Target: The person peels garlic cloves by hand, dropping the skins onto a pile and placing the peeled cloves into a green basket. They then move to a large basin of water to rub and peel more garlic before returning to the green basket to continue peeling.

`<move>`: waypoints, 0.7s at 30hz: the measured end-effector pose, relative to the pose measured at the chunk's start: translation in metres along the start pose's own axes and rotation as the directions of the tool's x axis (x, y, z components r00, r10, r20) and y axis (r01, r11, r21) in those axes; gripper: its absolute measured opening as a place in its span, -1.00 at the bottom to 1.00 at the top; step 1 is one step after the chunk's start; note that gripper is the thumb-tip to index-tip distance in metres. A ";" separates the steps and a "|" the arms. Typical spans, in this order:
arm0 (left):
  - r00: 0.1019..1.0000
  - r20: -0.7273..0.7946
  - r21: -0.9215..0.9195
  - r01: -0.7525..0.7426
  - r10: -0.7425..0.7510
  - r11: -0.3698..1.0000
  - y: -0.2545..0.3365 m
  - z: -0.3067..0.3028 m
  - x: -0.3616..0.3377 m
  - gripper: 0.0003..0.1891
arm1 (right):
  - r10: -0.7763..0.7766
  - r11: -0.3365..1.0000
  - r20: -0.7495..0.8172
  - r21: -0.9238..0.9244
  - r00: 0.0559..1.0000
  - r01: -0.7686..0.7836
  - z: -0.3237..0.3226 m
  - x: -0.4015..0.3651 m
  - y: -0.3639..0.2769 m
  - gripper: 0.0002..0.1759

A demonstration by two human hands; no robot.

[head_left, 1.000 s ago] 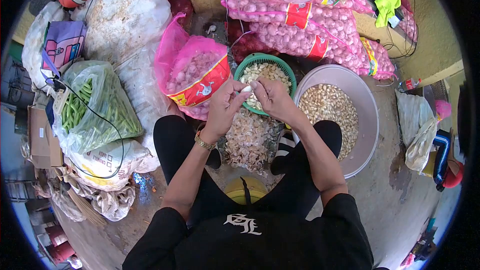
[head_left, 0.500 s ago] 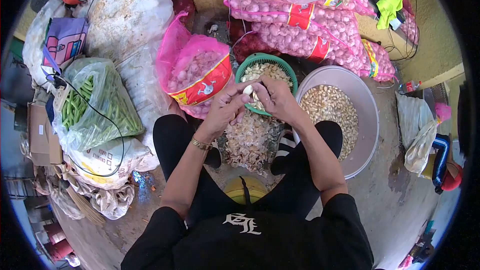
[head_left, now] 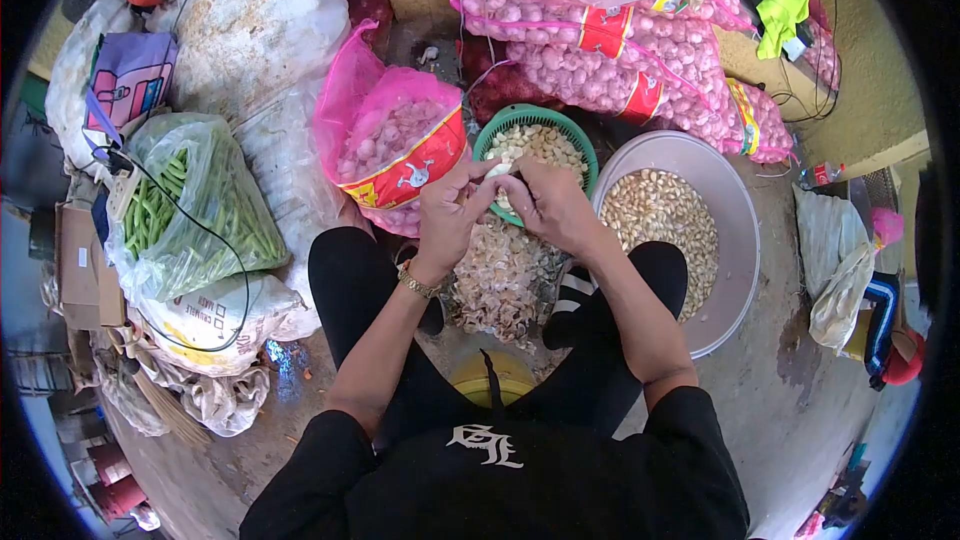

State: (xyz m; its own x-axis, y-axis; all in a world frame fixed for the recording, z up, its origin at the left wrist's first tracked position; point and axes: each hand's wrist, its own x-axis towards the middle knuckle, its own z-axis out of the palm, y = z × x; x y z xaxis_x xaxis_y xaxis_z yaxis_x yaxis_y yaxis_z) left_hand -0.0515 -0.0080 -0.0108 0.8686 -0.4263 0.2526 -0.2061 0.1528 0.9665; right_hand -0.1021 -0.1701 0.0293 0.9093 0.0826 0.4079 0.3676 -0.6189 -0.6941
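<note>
My left hand (head_left: 450,212) and my right hand (head_left: 548,202) meet over the near rim of a green basket (head_left: 572,132) of garlic cloves. Between their fingertips they pinch one pale garlic clove (head_left: 500,170). A heap of dry garlic skins (head_left: 503,280) lies on the ground below the hands, between my knees. A large white basin (head_left: 735,240) of peeled cloves stands to the right of my right forearm.
An open pink mesh sack of garlic (head_left: 395,145) stands left of the basket, and more full sacks (head_left: 640,60) are piled behind. A plastic bag of green beans (head_left: 190,205) and other bags crowd the left. A yellow stool (head_left: 490,378) sits under me.
Both hands have shifted slightly up and closer together over the basket rim, turning the clove between the fingers. My left wrist has rotated a little.
</note>
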 end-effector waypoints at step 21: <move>0.935 0.287 -0.696 0.353 -0.208 0.625 -0.006 -0.013 -0.001 -0.85 | -0.159 0.970 0.013 0.187 0.987 0.154 -0.006 -0.010 -0.014 -0.90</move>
State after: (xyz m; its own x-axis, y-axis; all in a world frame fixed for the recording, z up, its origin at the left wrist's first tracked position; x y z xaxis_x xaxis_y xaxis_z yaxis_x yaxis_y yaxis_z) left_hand -0.0449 0.0033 -0.0174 0.7260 -0.6860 0.0481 0.4912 0.5662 0.6619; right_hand -0.1170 -0.1668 0.0382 0.8416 0.1903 0.5055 0.5332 -0.4420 -0.7214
